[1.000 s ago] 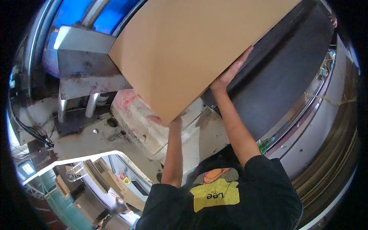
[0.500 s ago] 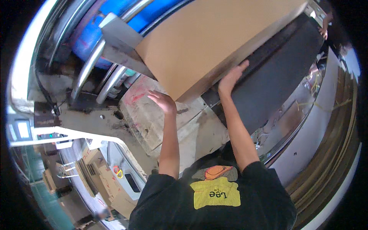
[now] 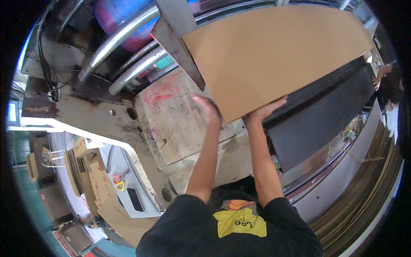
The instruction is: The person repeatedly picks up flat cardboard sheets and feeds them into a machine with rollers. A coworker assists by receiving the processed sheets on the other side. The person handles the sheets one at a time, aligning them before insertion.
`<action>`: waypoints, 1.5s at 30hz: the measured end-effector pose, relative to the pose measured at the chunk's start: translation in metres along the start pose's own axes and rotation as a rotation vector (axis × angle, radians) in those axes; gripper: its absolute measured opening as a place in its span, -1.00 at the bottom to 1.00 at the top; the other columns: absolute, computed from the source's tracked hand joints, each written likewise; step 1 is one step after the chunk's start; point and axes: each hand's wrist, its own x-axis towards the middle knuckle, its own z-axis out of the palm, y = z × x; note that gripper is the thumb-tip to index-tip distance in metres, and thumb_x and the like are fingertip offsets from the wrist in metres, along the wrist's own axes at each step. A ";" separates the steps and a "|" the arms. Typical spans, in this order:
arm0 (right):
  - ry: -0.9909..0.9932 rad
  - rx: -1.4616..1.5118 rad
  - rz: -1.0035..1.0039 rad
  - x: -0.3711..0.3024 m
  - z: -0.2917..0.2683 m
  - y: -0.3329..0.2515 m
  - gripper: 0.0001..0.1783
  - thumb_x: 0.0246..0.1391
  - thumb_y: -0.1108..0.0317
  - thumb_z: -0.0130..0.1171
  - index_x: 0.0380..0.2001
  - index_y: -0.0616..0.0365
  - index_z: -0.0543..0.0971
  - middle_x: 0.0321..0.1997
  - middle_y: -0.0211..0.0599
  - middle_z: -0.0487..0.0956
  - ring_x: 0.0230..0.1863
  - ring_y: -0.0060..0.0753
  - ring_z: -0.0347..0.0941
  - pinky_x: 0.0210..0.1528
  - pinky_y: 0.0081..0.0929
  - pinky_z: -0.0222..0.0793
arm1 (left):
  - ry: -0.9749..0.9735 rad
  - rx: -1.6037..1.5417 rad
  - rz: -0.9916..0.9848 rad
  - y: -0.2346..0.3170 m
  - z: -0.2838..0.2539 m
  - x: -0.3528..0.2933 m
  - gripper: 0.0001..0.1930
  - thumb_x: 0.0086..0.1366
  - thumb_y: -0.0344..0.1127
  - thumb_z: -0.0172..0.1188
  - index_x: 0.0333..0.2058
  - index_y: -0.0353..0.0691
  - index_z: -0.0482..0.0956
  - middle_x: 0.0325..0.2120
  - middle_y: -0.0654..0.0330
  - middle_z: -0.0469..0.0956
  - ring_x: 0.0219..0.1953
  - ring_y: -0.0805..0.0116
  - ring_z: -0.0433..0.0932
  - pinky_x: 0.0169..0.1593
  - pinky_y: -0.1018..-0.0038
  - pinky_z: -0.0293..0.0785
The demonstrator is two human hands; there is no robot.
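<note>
A large brown cardboard sheet [image 3: 282,55] lies ahead of me, its left end along a metal guide plate [image 3: 177,47] and its near corner pointing at me. My left hand [image 3: 209,110] is at the sheet's left edge by that corner, fingers stretched out and the thumb side turned away. My right hand [image 3: 266,110] lies flat along the sheet's near edge, fingers stretched to the right and partly hidden by the edge. Whether more sheets lie beneath cannot be seen. A dark sloping board [image 3: 321,115] is right of my right hand.
Metal bars [image 3: 120,40] and a blue drum [image 3: 124,17] are at the upper left. A worn, red-stained plate [image 3: 167,115] lies below my left hand. At the lower left are scissors [image 3: 119,182] and a phone [image 3: 135,199]. A co-worker's hand [image 3: 376,82] is at the far right.
My right hand has come back toward me along the sheet's near edge. My left hand is closer to the corner. The view has shifted, and the sheet's side face no longer shows.
</note>
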 end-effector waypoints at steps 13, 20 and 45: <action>-0.083 0.135 0.067 -0.015 0.013 -0.012 -0.16 0.37 -0.40 -0.57 0.43 -0.07 0.17 0.47 -0.32 0.21 0.43 -0.13 0.17 0.46 -0.09 0.11 | 0.096 0.197 -0.278 0.002 0.026 -0.002 -0.11 0.47 0.39 -0.49 0.50 -0.11 -0.41 0.53 0.13 -0.48 0.55 0.18 -0.54 0.50 0.14 -0.61; 0.006 -0.076 0.268 -0.017 0.009 -0.043 -0.05 0.31 -0.48 -0.61 0.53 -0.07 -0.06 0.61 -0.27 -0.08 0.56 -0.08 -0.08 0.53 -0.07 -0.05 | 0.055 0.270 0.079 0.026 0.018 -0.041 -0.18 0.54 0.25 -0.52 0.48 -0.25 -0.42 0.53 0.06 -0.43 0.55 0.16 -0.48 0.52 0.23 -0.55; -0.104 -0.214 0.051 -0.066 0.053 -0.056 -0.09 0.38 -0.35 -0.36 0.52 0.05 -0.07 0.60 -0.15 -0.08 0.54 -0.02 -0.03 0.54 -0.07 -0.09 | -0.433 0.236 0.332 0.066 0.046 -0.003 0.16 0.32 0.57 -0.49 0.44 -0.50 -0.33 0.49 -0.22 -0.45 0.53 -0.09 -0.52 0.49 0.05 -0.57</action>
